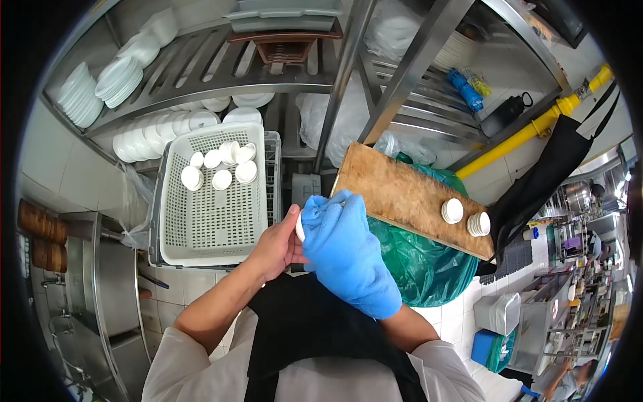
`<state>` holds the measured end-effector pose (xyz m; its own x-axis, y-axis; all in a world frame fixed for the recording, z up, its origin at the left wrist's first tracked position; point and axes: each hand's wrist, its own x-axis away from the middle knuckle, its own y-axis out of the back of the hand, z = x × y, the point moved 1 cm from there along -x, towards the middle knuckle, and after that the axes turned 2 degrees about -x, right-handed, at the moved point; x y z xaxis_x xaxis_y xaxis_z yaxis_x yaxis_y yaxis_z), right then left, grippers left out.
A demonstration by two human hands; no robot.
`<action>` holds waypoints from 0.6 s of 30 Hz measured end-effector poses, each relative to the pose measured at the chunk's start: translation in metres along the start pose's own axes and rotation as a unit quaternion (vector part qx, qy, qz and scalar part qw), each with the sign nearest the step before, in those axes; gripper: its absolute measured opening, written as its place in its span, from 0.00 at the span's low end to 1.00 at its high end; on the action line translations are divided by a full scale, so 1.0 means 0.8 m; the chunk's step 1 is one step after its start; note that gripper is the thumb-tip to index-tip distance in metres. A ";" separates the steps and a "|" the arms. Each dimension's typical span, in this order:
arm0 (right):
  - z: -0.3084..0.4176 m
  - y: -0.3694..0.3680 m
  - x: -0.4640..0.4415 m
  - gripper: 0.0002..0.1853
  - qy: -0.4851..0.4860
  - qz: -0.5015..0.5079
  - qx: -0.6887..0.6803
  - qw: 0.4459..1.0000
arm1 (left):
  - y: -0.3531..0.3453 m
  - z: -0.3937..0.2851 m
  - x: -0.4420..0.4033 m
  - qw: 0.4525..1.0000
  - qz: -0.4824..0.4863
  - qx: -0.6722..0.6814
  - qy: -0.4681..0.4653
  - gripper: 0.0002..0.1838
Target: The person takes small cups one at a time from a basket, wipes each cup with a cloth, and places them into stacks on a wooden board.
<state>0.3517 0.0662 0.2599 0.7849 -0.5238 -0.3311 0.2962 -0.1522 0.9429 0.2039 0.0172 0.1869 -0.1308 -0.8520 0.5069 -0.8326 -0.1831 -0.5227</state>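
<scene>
1. The left hand point(278, 244) has thumb and fingers closed on the edge of a white dish point(299, 226), held in front of the apron point(321, 321).
2. A blue cloth point(348, 251) covers the right hand and meets the dish; how those fingers are set, I cannot tell.
3. To the left, a crate point(214, 231) holds small dishes point(192, 178), grouped toward its far end.
4. To the right, a board point(402, 191) carries two dish stacks point(452, 211), above a green bag point(425, 268).
</scene>
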 end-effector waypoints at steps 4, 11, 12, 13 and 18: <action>0.007 0.014 0.001 0.14 -0.058 0.053 0.012 0.997 | 0.005 0.006 -0.011 0.996 -0.030 -0.034 0.076 0.40; -0.060 0.025 0.072 0.10 -0.230 -0.040 0.003 0.972 | 0.011 0.026 0.004 0.989 0.001 -0.144 0.042 0.36; -0.078 0.035 0.085 0.10 -0.260 -0.057 0.015 0.964 | 0.017 0.027 0.007 0.988 -0.006 -0.148 0.033 0.33; -0.096 0.047 0.098 0.10 -0.292 -0.073 0.033 0.953 | 0.027 0.031 0.007 0.988 -0.018 -0.149 0.026 0.30; -0.222 0.061 0.155 0.11 -0.420 -0.073 0.164 0.890 | 0.050 0.047 0.008 0.990 -0.067 -0.127 0.017 0.19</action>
<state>0.5601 0.1430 0.2589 0.0272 -0.8985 -0.4381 0.0786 -0.4350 0.8970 0.1902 -0.0138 0.1437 -0.0241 -0.8110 0.5846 -0.9513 -0.1611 -0.2627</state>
